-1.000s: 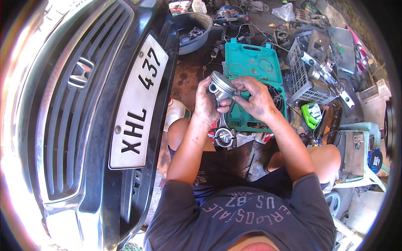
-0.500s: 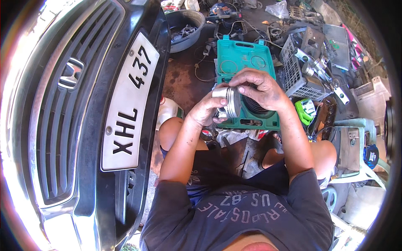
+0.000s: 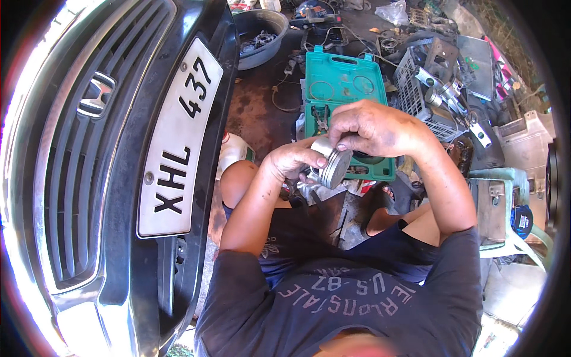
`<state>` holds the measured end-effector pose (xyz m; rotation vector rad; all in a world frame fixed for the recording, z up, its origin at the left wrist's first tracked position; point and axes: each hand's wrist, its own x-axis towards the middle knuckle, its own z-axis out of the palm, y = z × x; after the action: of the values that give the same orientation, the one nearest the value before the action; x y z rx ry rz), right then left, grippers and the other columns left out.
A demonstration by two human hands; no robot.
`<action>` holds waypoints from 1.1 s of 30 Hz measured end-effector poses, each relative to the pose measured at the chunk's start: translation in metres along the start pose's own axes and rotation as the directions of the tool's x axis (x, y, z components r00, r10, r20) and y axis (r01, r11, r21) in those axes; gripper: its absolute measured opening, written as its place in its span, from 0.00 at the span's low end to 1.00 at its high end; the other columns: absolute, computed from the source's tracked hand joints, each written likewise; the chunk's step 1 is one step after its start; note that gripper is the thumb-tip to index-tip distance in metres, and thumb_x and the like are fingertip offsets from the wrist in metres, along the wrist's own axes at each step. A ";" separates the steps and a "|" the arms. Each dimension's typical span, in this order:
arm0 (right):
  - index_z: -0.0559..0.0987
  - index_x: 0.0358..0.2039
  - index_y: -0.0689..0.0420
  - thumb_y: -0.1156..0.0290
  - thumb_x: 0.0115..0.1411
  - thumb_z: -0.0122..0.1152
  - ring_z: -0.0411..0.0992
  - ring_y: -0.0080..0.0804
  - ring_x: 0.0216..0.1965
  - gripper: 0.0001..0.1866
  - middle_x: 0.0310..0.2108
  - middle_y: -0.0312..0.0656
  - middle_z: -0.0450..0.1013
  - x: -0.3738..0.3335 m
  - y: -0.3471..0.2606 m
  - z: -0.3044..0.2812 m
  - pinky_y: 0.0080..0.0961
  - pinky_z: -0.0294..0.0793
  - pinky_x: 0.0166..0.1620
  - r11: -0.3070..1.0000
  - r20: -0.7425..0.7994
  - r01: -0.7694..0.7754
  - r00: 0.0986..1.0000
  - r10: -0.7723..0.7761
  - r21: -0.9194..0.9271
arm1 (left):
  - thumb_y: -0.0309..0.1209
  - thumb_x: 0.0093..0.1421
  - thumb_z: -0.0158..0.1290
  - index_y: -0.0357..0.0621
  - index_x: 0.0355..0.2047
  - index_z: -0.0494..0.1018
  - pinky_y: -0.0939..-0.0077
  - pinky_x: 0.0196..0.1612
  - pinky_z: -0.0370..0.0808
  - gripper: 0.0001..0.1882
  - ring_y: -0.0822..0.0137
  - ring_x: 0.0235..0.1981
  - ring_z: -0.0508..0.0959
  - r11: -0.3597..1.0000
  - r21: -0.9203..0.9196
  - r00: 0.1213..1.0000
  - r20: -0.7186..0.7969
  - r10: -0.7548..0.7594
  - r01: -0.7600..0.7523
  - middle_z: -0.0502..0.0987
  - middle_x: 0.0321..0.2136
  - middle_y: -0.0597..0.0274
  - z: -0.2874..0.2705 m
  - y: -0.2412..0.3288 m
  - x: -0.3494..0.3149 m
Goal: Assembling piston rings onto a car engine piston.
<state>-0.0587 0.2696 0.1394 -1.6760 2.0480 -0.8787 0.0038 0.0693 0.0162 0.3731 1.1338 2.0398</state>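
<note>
A silver engine piston (image 3: 336,169) with ring grooves round its crown is tilted in front of my chest. My left hand (image 3: 290,159) is closed round its skirt, with the thumb along the side. At the upper edge, the thumb and bent fingers of my right hand (image 3: 373,128) pinch by the grooves; whether they have hold of a loose ring cannot be made out. Just beyond lies an opened teal plastic tool case (image 3: 344,64), holding a pair of pliers (image 3: 321,118). My right hand and forearm cover part of the case.
Close on the left stands a dark car front (image 3: 134,178). A white jug (image 3: 235,153) is beside my knee. Farther off are a grey basin (image 3: 264,55) of parts and a grey crate (image 3: 409,83) with several pistons on rods (image 3: 437,95). A pale green plastic chair (image 3: 516,178) is at right.
The piston has come slightly nearer and to the right, with its crown turned more upward. My right elbow has swung outward, and that forearm now hides a bright green container.
</note>
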 end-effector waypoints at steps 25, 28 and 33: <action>0.70 0.33 0.61 0.77 0.60 0.52 0.69 0.29 0.26 0.02 0.25 0.45 0.68 -0.032 -0.003 0.042 0.28 0.68 0.30 0.783 -0.231 -0.461 0.780 0.582 0.418 | 0.43 0.40 0.62 0.35 0.54 0.58 0.77 0.42 0.72 0.43 0.68 0.38 0.75 0.970 -0.130 0.975 -0.112 0.191 -0.205 0.73 0.40 0.57 0.019 0.003 0.002; 0.72 0.36 0.61 0.80 0.59 0.52 0.68 0.26 0.25 0.04 0.25 0.42 0.69 -0.034 0.003 0.052 0.26 0.69 0.30 0.839 -0.338 -0.317 0.807 0.483 0.443 | 0.43 0.41 0.62 0.35 0.54 0.58 0.76 0.45 0.71 0.43 0.67 0.40 0.74 0.971 -0.110 0.974 -0.101 0.202 -0.213 0.72 0.41 0.57 0.021 0.003 0.003; 0.74 0.38 0.60 0.85 0.54 0.55 0.73 0.34 0.30 0.11 0.28 0.42 0.72 -0.037 0.005 0.053 0.28 0.72 0.35 0.992 -0.548 -0.129 0.829 0.108 0.000 | 0.41 0.42 0.62 0.35 0.55 0.57 0.75 0.47 0.70 0.44 0.67 0.43 0.73 0.971 -0.153 0.971 -0.182 0.156 -0.185 0.72 0.42 0.58 0.025 0.004 -0.001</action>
<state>-0.0206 0.2932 0.0930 -1.3959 2.5116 -1.4131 0.0170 0.0817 0.0334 0.2223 1.0474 2.3382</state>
